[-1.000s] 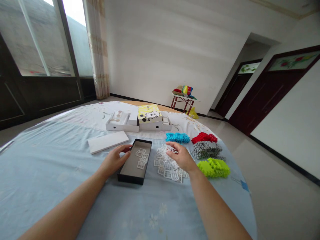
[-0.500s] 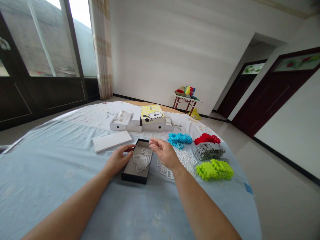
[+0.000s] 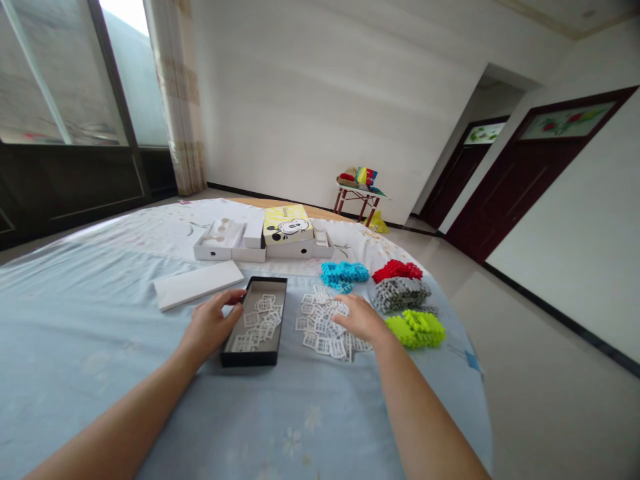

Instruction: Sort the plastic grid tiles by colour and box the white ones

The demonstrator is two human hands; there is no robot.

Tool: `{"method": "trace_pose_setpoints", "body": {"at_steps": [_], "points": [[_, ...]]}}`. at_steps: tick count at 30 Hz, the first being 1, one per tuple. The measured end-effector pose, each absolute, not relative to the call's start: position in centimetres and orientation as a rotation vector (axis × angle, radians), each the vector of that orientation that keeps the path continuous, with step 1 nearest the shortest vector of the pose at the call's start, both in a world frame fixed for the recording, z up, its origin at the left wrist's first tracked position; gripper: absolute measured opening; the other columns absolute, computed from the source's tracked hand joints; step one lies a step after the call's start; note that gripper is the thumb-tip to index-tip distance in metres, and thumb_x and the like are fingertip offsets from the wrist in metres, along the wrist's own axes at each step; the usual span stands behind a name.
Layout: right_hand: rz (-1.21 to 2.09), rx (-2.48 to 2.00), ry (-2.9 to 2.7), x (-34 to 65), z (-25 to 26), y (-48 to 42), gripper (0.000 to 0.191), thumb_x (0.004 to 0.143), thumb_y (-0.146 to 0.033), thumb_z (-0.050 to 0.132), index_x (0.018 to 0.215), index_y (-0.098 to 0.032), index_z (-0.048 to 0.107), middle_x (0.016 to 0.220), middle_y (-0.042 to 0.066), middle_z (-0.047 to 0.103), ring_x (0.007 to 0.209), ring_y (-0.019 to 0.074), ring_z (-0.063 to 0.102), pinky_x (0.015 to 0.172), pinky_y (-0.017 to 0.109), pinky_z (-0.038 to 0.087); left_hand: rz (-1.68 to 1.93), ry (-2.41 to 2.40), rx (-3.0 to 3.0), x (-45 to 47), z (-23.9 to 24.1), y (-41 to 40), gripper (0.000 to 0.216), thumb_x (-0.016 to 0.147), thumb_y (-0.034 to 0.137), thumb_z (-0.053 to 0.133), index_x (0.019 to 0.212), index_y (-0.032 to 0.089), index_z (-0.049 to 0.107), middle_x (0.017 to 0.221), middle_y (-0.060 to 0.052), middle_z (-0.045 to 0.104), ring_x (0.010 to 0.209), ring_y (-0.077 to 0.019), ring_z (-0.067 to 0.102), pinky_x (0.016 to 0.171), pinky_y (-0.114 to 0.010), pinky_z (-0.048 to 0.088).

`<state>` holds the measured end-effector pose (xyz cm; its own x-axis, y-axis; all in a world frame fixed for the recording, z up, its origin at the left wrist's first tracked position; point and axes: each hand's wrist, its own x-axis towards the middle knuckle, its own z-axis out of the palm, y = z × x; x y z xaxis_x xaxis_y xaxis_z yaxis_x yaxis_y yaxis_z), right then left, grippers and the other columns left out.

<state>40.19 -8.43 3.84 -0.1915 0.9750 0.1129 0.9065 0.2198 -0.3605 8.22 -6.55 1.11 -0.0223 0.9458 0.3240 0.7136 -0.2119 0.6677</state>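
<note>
A shallow black box [image 3: 250,359] with a grey inside stands in front of me, holding several flat white lattice pieces [image 3: 263,327] shaped like little window frames. My left hand [image 3: 213,321] grips the left rim of this box, thumb and fingers at its edge. To the right of the box, a loose pile of the same white lattice pieces [image 3: 320,327] lies on the cloth. My right hand [image 3: 361,319] hovers over the right part of that pile, thumb and fingers apart, with nothing visible in it; it hides some pieces.
Blue [image 3: 345,275], red [image 3: 397,271], grey [image 3: 403,295] and lime-green interlocking pieces [image 3: 417,329] sit in stacks on the right. A white lid [image 3: 197,285] lies left of the box. Behind stand white trays [image 3: 214,253] and a yellow cartoon box [image 3: 287,225].
My right hand has moved from above the black box rightward to the loose pile. The white pieces in the box now lie more spread out. My left hand stays at the box; the view shifted.
</note>
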Motion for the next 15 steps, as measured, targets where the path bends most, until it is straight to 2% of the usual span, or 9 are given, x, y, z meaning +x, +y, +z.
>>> {"method": "trace_pose_setpoints", "body": {"at_steps": [5,10,15], "points": [[0.314,-1.862,-2.325,40.23,3.56,-8.6,0.06,0.067,-0.037,0.066,0.123,-0.019,0.051,0.128,0.011,0.05,0.12,0.0273,0.041,0.099,0.039,0.031,1.084,1.743,1.949,8.0,0.86,-6.48,0.046,0.071,0.041,0.045,0.106,0.018,0.061,0.095,-0.005,0.068,0.085,-0.0212,0.061,0.074,-0.03,0.048],[0.397,-1.752,-2.381,39.95,3.31,-8.62,0.054,0.067,-0.028,0.066,0.118,-0.016,0.055,0.122,0.01,0.055,0.116,0.0242,0.046,0.097,0.033,0.034,1.093,1.678,1.926,7.73,0.39,-6.2,0.046,0.071,0.042,0.046,0.107,0.017,0.06,0.097,-0.006,0.067,0.088,-0.0218,0.061,0.078,-0.032,0.047],[0.413,-1.69,-2.369,39.59,2.75,-8.43,0.05,0.065,-0.024,0.068,0.114,-0.018,0.058,0.117,0.01,0.057,0.114,0.0238,0.048,0.095,0.032,0.035,1.113,1.64,1.93,7.64,0.34,-6.23,0.044,0.071,0.042,0.046,0.106,0.018,0.06,0.098,-0.006,0.067,0.09,-0.0213,0.061,0.081,-0.031,0.047]]}}
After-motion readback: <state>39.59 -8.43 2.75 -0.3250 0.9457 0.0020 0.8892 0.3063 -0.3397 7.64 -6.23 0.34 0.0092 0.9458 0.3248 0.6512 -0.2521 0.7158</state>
